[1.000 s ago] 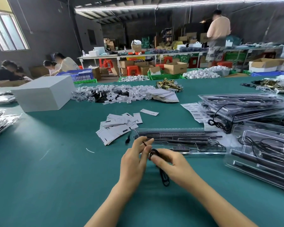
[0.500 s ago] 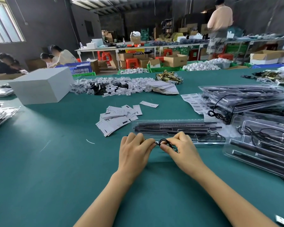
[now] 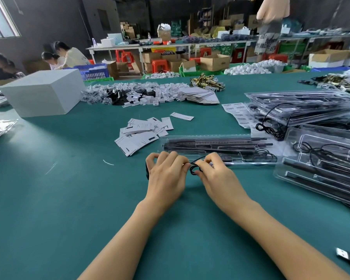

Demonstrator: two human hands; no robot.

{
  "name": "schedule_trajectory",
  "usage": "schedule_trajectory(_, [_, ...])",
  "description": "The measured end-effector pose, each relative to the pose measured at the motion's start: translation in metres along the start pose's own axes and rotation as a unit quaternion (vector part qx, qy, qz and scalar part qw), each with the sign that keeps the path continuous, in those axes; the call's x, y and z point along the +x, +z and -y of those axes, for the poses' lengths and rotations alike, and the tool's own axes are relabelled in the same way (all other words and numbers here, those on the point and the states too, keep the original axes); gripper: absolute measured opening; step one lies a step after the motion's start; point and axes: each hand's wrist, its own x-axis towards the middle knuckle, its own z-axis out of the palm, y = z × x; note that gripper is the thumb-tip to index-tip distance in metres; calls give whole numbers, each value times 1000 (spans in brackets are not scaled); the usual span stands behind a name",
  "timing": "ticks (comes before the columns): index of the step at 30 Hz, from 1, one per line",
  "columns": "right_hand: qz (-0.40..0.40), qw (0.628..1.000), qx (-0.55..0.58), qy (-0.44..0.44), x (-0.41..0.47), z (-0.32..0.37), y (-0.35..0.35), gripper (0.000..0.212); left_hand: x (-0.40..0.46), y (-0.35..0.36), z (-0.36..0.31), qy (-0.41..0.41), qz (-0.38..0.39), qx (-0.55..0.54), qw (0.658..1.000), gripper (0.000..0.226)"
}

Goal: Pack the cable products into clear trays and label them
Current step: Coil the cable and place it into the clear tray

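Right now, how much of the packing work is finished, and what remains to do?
Done: stacks of filled trays sit to the right. In hand: the left hand and right hand pinch a thin black cable, coiling it just in front of the open clear tray, which already holds black bars. Left: seat that coil, then add a label from the white cards.

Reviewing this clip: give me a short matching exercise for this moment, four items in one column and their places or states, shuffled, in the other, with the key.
Items:
1. black cable
2. white box
3. loose white label cards
4. clear tray

Places or states:
A. on the green table at far left
B. pinched in a small coil between left hand and right hand
C. lying just beyond the hands, holding black rods
D. scattered left of that tray

Pairs: 1-B, 2-A, 3-D, 4-C
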Motion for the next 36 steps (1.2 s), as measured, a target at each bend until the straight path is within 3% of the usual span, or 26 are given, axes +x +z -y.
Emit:
schedule_trajectory(6, [-39, 999, 18, 1, 2, 2, -4, 10, 2, -3, -6, -9, 23, -47, 999, 19])
schedule_trajectory(14, [-32, 963, 242, 118, 6, -12, -1, 10, 5, -7, -4, -73, 75, -185, 977, 22])
schedule_trajectory(19, [-37, 930, 329, 158, 10, -15, 1, 22, 4, -8, 0, -63, 50, -125, 989, 15])
schedule_trajectory(22, [-32, 940, 310, 137, 9, -15, 1, 15, 6, -8, -4, -101, 50, -165, 980, 19])
schedule_trajectory(27, [-52, 975, 202, 75, 1, -6, 9, 41, 7, -10, -11, -117, 39, -199, 972, 19])
schedule_trajectory(31, [-137, 943, 254, 168, 3, -8, 8, 21, 6, -11, -15, -111, 13, -192, 975, 12])
schedule_trajectory(36, [-143, 945, 251, 153, 5, -13, 3, 17, 7, -12, -19, -133, 11, -220, 966, 8])
